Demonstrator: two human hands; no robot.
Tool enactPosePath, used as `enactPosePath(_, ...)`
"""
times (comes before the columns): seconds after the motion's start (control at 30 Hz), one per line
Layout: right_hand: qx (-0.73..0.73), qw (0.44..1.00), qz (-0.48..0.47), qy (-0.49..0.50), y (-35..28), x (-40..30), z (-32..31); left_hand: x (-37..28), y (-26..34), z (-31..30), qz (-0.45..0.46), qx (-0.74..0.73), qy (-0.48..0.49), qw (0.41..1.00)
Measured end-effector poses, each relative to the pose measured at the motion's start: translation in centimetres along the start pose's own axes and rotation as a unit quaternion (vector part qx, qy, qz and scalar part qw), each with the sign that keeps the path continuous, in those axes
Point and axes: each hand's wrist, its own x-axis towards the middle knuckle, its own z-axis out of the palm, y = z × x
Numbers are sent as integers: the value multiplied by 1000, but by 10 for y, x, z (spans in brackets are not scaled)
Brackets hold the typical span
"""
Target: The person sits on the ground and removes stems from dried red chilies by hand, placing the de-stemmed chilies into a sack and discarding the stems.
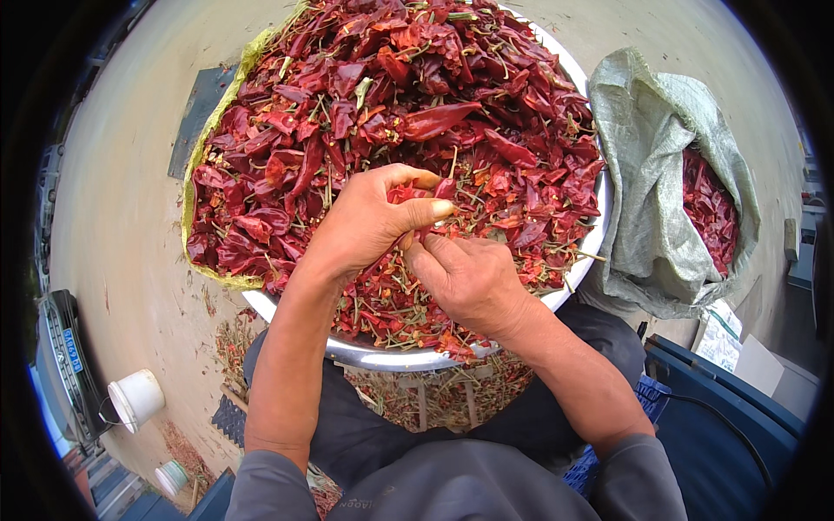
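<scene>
Dried red chili peppers (280, 169) fill a wide metal basin (391, 359) before me, heaped high at the far side. My left hand (374, 211) grips one dried red chili pepper (445, 189) between thumb and fingers, its thin stem pointing up. Close against it, my right hand (466, 277) is curled with its fingertips at the left hand's fingers. What those fingertips hold is hidden. Below both hands, the near part of the basin holds loose stems and torn chili pieces (404, 312).
A yellow woven sack (228, 117) lines the basin's left side. At right stands a pale woven sack (645, 176) of chilies. A white bucket (137, 398) and a parked car (68, 365) are at left. A blue plastic crate (580, 470) sits beside a dark blue vehicle part or box (717, 417).
</scene>
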Motion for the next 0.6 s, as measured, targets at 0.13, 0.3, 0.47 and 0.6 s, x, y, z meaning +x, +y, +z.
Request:
enactPosePath(0.13,42,999,-30,6,0,-3,5,3,-1,0,-1,86,-11,996)
enactPosePath(0.3,259,933,248,43,6,5,-14,-4,4,8,99,200,43,974)
enactPosePath(0.47,265,896,356,5,25,12,-19,-3,-10,14,282,350,59,891)
enactPosePath(0.6,368,843,393,-14,34,10,-18,-2,-7,15,324,340,61,881)
